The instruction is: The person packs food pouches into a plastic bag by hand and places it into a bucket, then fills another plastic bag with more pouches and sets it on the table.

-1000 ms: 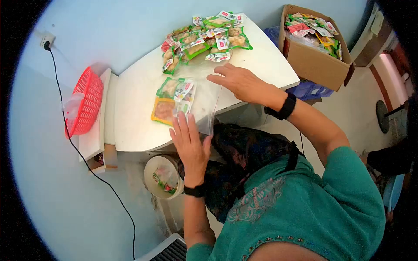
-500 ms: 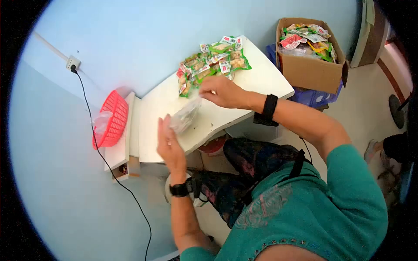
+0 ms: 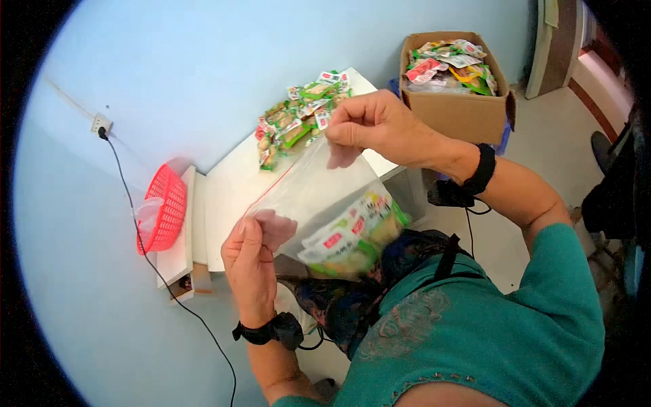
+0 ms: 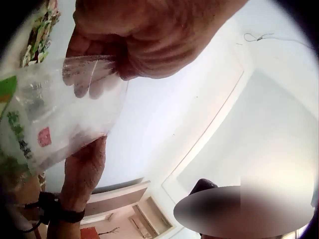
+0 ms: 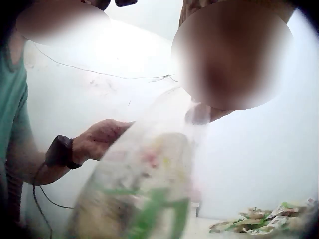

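A clear zip bag [image 3: 305,203] with a red line along its mouth hangs tilted over the table's front edge and the lap. At one end of the mouth my left hand [image 3: 249,264] pinches the plastic between thumb and fingers. My right hand [image 3: 380,129] grips the other end, higher up, its fingers curled. Green-and-white food packets [image 3: 352,241] lie low in the bag, slightly blurred. In the left wrist view, fingers of the left hand [image 4: 149,37] show through the plastic. Packets with green edges [image 5: 157,214] fill the bag's lower part in the right wrist view.
Several similar packets [image 3: 288,129] are piled at the back of the white table [image 3: 227,180]. A cardboard box [image 3: 451,117] of packets stands to the right. On the left, a red basket [image 3: 168,210] leans near the wall, with a black cord [image 3: 159,281] hanging in front.
The bag with packets lay flat on the table under open hands, then was lifted. Now both hands hold its mouth stretched, closer to the body, with the packets hanging low.
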`<move>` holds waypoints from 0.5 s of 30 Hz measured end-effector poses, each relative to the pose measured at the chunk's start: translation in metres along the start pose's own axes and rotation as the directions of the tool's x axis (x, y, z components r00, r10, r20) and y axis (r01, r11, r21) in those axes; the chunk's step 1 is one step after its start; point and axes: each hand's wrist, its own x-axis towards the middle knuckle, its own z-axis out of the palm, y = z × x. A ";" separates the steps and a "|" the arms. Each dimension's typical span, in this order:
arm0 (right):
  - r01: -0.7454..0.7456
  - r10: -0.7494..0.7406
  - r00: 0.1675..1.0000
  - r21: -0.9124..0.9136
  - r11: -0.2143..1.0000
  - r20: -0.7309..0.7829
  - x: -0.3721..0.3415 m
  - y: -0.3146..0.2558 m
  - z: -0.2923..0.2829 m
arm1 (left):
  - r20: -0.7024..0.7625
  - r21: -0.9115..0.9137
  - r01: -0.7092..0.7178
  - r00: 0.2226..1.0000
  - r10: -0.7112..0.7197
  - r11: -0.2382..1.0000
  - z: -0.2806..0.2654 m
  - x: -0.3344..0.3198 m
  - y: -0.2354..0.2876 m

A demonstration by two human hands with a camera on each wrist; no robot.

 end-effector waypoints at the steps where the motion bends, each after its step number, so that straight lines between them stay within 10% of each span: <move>1: -0.001 0.001 1.000 -0.018 1.000 -0.012 -0.003 -0.006 -0.005 | 0.003 0.010 -0.014 1.000 0.014 1.000 0.006 0.005 -0.003; 7: 0.156 -0.172 0.980 -0.148 0.977 -0.104 0.016 -0.003 -0.026 | -0.038 0.217 -0.235 0.968 0.248 0.948 0.026 0.047 -0.005; 15: 0.039 -0.097 0.966 -0.237 0.971 -0.240 0.049 0.040 -0.048 | 0.001 0.370 -0.165 0.984 0.177 0.914 0.011 0.104 -0.044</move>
